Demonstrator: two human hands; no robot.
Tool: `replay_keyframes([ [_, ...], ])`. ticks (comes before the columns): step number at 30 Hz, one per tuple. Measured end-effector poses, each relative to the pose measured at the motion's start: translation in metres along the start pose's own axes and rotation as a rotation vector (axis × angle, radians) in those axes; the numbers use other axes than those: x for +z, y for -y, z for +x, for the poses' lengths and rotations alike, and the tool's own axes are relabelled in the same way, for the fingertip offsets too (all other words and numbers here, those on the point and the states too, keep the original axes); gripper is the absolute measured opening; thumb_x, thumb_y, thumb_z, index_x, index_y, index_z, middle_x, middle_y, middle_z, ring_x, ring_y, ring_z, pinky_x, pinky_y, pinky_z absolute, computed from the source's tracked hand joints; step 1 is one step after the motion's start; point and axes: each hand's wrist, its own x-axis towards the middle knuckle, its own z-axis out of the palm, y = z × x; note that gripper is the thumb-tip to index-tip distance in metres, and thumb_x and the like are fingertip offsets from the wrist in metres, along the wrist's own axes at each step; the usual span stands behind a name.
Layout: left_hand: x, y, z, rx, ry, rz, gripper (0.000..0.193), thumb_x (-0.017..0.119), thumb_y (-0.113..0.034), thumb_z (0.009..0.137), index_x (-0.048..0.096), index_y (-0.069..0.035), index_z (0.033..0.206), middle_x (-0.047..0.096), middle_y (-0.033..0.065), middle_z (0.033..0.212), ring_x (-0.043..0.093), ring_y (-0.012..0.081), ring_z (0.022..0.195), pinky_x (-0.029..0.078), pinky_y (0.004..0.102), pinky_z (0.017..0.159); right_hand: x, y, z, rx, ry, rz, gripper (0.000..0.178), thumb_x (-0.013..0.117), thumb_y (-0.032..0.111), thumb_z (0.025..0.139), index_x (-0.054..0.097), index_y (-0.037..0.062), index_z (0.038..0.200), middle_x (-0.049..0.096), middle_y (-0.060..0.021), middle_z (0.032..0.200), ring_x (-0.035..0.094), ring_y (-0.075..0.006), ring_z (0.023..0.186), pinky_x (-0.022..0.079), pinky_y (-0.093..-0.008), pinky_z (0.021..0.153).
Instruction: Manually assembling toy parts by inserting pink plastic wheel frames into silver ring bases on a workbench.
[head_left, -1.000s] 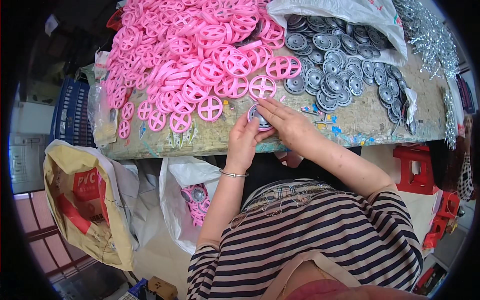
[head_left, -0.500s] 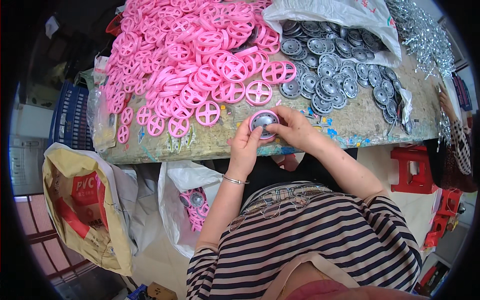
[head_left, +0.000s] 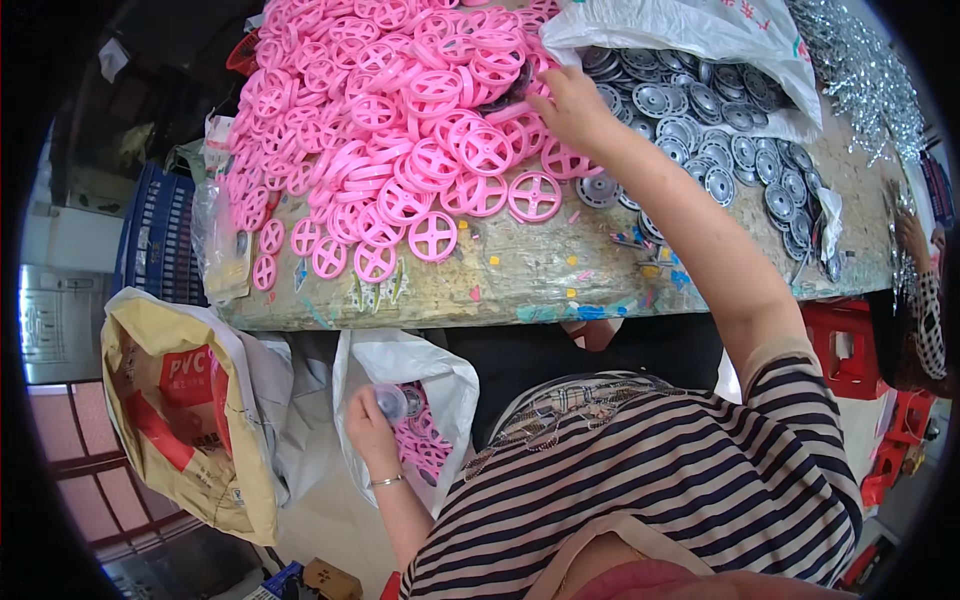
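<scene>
While the left hand point(head_left: 372, 430) hangs just inside the mouth of a white woven plastic bag point(head_left: 455, 385) below the worktop point(head_left: 500, 285), the right hand point(head_left: 580, 110) reaches across to the far side of the surface. Beside the left hand's fingertips is a round grey disc with a paler rim point(head_left: 391, 402), blurred; I cannot tell whether the fingers pinch it or have parted from it. Beneath it, deeper in the bag, lie pink plastic wheels with grey centres point(head_left: 425, 450), heaped together. A thin silver-coloured metal bangle point(head_left: 386, 481) circles the left wrist.

The right hand is at the right edge of a large heap of pink plastic rings with cross-shaped spokes point(head_left: 375, 130), its thumb and forefinger slightly apart against them; whether it grips one cannot be made out. Its forearm passes over part of a pile of round grey plastic discs with slotted faces point(head_left: 720, 150), which spills from a white plastic sack with printing point(head_left: 680, 30). One pink four-spoked ring point(head_left: 535, 196) lies flat at the heap's near edge. Beyond the grey pile, at the right, is a bunch of shiny silver tinsel point(head_left: 860, 85). Left of the bag stands an open yellow-lined sack point(head_left: 130, 335).
</scene>
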Motion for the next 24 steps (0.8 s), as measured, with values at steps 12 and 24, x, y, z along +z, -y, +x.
replay_keyframes([
  [12,0.033,-0.092,0.001,0.377,-0.164,-0.206,0.014,0.055,-0.004,0.089,0.064,0.001,0.099,0.063,0.0121,0.095,0.06,0.0239,0.089,0.047,0.0317,0.08,0.026,-0.031,0.047,0.052,0.007,-0.238,0.039,0.074,0.028,0.071,0.06,0.0009,0.094,0.057,-0.0192,0.094,0.055,-0.035,0.096,0.046,-0.0445,0.083],
  [24,0.124,-0.217,0.047,0.84,0.125,-0.355,0.037,0.065,-0.004,0.08,0.056,-0.001,0.115,0.053,0.0168,0.116,0.051,0.033,0.105,0.041,0.0427,0.091,-0.074,0.021,-0.11,-0.128,0.161,0.309,0.027,0.056,0.004,0.087,0.06,0.0078,0.113,0.069,-0.0109,0.092,0.068,-0.0221,0.078,0.053,-0.0301,0.069],
])
